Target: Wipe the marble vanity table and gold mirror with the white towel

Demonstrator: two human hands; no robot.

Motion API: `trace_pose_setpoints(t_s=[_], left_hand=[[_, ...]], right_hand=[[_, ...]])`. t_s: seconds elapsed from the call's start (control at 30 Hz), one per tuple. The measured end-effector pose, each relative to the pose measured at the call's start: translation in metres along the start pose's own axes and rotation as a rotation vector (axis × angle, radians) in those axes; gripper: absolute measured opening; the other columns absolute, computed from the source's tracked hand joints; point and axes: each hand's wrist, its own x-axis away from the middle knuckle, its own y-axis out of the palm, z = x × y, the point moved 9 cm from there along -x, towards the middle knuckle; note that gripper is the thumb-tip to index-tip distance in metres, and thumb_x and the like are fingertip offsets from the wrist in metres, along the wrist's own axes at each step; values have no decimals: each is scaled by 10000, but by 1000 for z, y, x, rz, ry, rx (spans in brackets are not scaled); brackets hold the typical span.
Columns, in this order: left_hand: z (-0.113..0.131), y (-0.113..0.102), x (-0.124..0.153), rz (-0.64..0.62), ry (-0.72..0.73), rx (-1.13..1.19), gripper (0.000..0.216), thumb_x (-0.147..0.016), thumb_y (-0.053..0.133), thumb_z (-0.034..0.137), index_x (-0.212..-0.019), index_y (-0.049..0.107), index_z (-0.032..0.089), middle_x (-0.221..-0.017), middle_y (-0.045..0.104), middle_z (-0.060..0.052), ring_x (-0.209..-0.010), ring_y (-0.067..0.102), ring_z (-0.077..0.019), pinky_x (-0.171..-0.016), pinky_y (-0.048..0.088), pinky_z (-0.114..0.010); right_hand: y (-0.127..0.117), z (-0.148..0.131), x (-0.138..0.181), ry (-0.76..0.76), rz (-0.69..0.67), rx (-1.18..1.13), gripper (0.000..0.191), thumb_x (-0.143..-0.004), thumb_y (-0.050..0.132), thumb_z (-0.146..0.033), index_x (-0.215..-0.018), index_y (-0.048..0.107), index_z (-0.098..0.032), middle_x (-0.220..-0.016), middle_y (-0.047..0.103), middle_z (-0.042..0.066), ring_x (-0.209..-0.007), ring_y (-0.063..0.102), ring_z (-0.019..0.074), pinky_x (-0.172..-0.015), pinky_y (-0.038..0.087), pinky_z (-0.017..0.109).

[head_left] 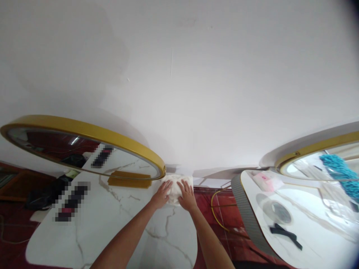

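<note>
A crumpled white cloth lies at the back right corner of the white marble-patterned table, close to the wall. On its left side rests my left hand, fingers stretched forward over the fabric. My right hand lies on the right side of the cloth with its fingers spread. Both palms face down, and neither hand is closed round the cloth. What is under the palms is hidden.
Left of the hands, a gold-framed round mirror stands on a gold base. Across a gap with red floor, a second table holds a pink-and-white packet, a tape roll and a black strap. Another mirror stands there.
</note>
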Motion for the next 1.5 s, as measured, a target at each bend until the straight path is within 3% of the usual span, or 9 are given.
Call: trace_pose_setpoints(t_s=[0.47, 1.07, 1.5], left_hand=[[7, 6, 23, 1, -27, 14, 702, -797, 393, 189, -1451, 146, 246, -1529, 121, 19, -1395, 52, -220, -1138, 135, -431], [11, 33, 117, -19, -29, 23, 704, -807, 387, 170, -1450, 124, 283, -1536, 46, 47, -1399, 10, -213, -1142, 120, -427], [19, 54, 215, -123, -49, 59, 746, -788, 378, 142, -1445, 88, 342, -1531, 32, 97, -1398, 20, -208, -1148, 117, -438]], right_hand=[[0, -11, 22, 21, 17, 14, 864, -665, 431, -126, -1442, 114, -329, -1522, 84, -65, -1390, 54, 199, -1117, 61, 422], [20, -52, 111, 12, 60, -24, 859, -646, 433, -119, -1441, 162, -299, -1520, 62, -66, -1393, -1, 197, -1130, 30, 445], [47, -92, 202, -53, 25, -50, 879, -649, 460, -159, -1449, 116, -280, -1516, 4, -63, -1392, -1, 240, -1127, 65, 471]])
